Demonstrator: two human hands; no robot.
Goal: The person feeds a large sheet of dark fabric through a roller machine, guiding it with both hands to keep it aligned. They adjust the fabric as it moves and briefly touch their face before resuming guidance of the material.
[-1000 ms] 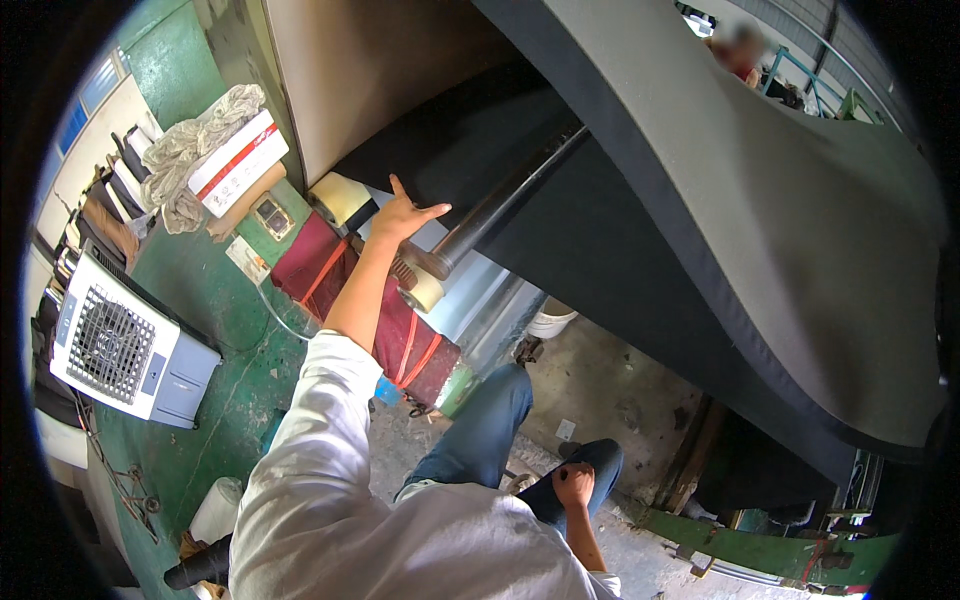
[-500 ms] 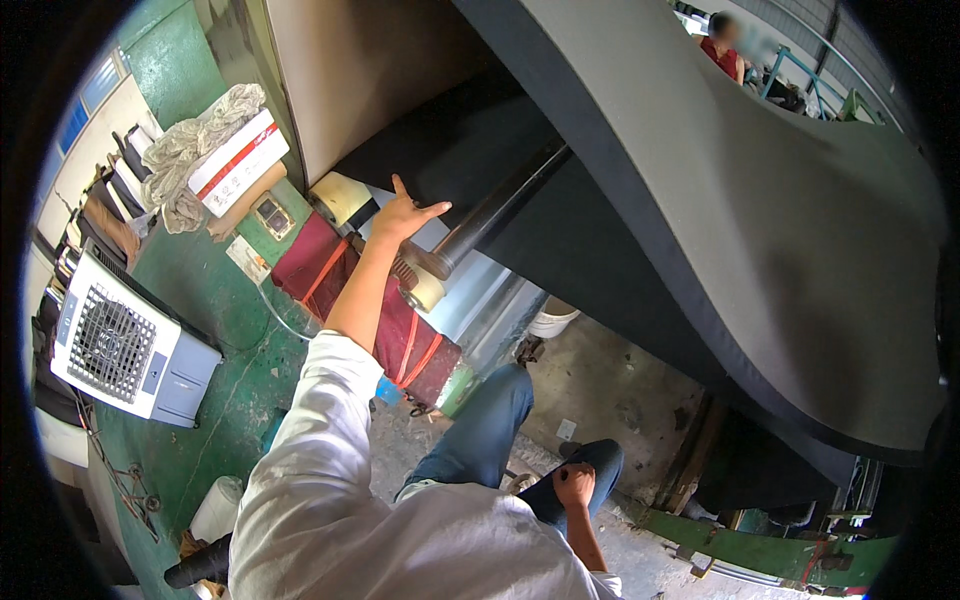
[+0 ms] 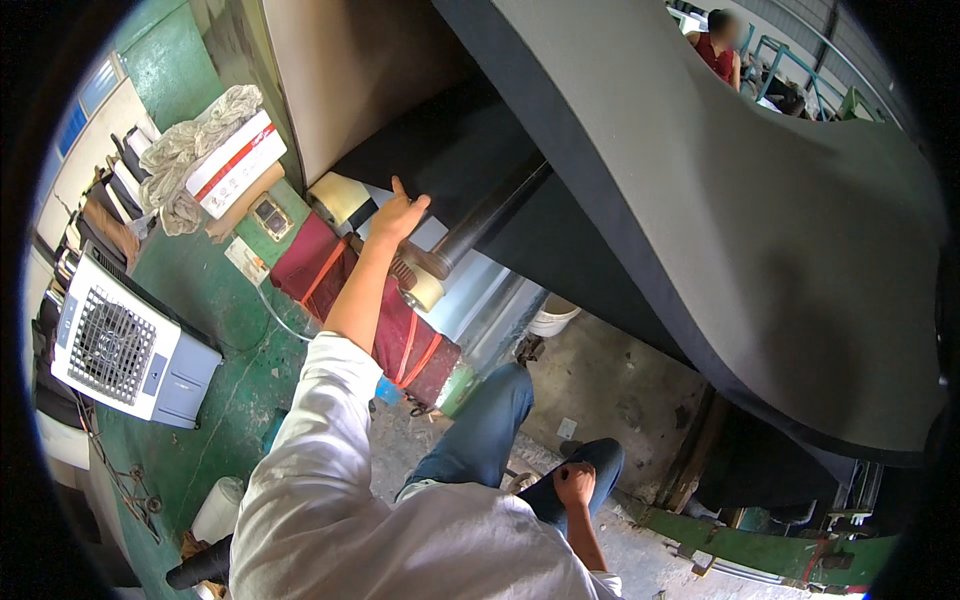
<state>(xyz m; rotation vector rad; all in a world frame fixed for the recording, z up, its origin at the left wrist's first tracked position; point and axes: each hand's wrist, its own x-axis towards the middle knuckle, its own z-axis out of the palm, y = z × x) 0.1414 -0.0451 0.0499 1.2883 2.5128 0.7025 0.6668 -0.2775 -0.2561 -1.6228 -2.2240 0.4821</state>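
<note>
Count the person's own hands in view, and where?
2. Left hand is raised with open fingers against the black sheet by the dark roller. Right hand rests low on the knee, empty as far as visible.

The room is a workshop with a green-painted floor (image 3: 215,300) on the left, worn and stained, giving way to bare grey concrete (image 3: 620,390) toward the centre. At nine o'clock a white portable air cooler (image 3: 125,340) stands on the green floor, with dark cables trailing below it at seven o'clock. At ten o'clock a white cardboard box (image 3: 235,165) lies under a heap of pale rags (image 3: 190,150), against a green wall (image 3: 170,70) with a window (image 3: 95,90) letting in daylight. A white bucket (image 3: 548,318) sits on the concrete near the centre. At five o'clock a green steel frame (image 3: 780,545) runs along the floor. At one o'clock, far off, another person (image 3: 715,45) in red stands among green racks.
</note>
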